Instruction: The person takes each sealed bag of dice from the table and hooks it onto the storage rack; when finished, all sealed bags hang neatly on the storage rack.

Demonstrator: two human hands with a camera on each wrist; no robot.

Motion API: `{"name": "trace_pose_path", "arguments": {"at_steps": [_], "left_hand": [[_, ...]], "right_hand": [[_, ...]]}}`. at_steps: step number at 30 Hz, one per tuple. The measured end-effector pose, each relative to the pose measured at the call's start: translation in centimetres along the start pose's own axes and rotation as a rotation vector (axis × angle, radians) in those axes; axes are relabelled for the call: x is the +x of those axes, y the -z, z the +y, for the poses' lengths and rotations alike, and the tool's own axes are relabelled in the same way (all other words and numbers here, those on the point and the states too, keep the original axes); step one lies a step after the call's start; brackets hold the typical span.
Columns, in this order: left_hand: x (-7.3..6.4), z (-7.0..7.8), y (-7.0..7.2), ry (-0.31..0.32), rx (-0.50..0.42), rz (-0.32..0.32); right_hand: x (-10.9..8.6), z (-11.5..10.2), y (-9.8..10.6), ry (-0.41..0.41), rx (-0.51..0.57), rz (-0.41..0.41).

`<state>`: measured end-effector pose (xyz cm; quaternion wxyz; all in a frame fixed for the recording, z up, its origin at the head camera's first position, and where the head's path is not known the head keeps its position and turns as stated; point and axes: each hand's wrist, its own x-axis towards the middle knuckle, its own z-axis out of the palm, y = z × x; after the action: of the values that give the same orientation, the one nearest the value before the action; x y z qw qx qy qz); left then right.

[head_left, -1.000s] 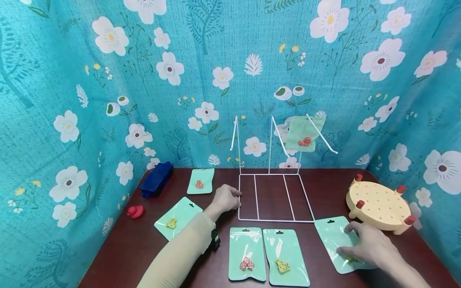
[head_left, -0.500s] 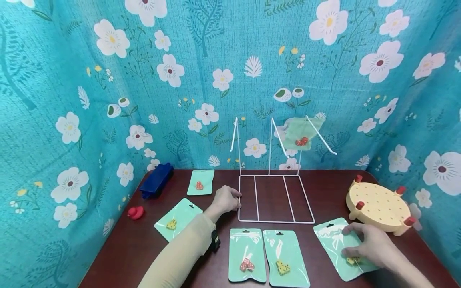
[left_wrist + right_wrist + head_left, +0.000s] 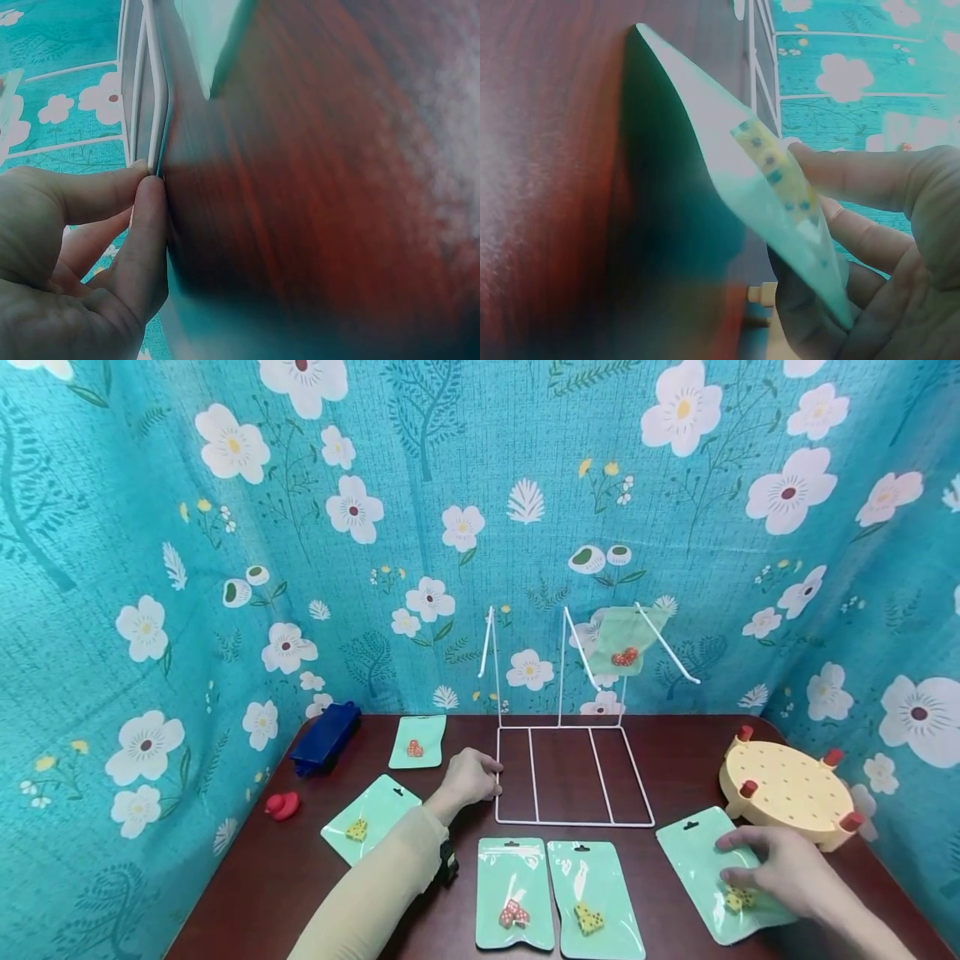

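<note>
My left hand (image 3: 471, 777) pinches the left base wire of a white wire rack (image 3: 576, 821) between thumb and fingertips; the left wrist view shows the white wire (image 3: 155, 112) running into that pinch. At the right, my right hand (image 3: 783, 870) holds a mint-green pouch (image 3: 708, 860) with yellow dice by its right edge. In the right wrist view the pouch (image 3: 727, 169) tilts up off the table, thumb on its face and fingers round its edge. Another pouch (image 3: 611, 627), with red dice, hangs from the rack's right prong.
Two pouches lie in front of the rack, one with red dice (image 3: 513, 881) and one with yellow dice (image 3: 592, 885). More lie left, a yellow-dice pouch (image 3: 382, 806) and a red-dice pouch (image 3: 431, 727). Nearby are a blue box (image 3: 326, 739), red duck (image 3: 282, 806) and cream pegged stool (image 3: 787, 785).
The right-hand pouch has shifted slightly right and turned a little in my grip, with its yellow dice now more visible. The hanging pouch has swung left. My left hand stays on the rack.
</note>
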<state>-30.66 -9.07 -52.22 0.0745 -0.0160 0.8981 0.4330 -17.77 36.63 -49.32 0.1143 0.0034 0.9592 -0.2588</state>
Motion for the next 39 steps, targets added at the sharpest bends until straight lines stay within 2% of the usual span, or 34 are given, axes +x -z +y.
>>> {"name": "trace_pose_path", "arguments": {"at_steps": [6,15,22,29,34,39], "left_hand": [[0.1,-0.1,0.0,0.005,0.004,0.0],[0.0,-0.1,0.0,0.004,0.033,0.007],[-0.2,0.2,0.1,0.004,0.02,0.004],[-0.1,0.1,0.1,0.004,-0.002,-0.004],[-0.1,0.2,0.1,0.013,0.002,-0.005],[-0.1,0.3,0.0,0.018,0.005,-0.002]], "right_hand": [[-0.6,-0.4,0.7,0.015,0.015,0.04],[-1.2,-1.1,1.5,0.023,0.054,0.156],[-1.9,-1.8,1.4,0.1,0.063,0.331],[-2.8,-2.8,1.6,0.097,0.116,0.507],[-3.4,-3.7,2.1,0.116,0.194,0.597],[-3.9,-4.9,2.8,0.145,0.201,0.676]]}}
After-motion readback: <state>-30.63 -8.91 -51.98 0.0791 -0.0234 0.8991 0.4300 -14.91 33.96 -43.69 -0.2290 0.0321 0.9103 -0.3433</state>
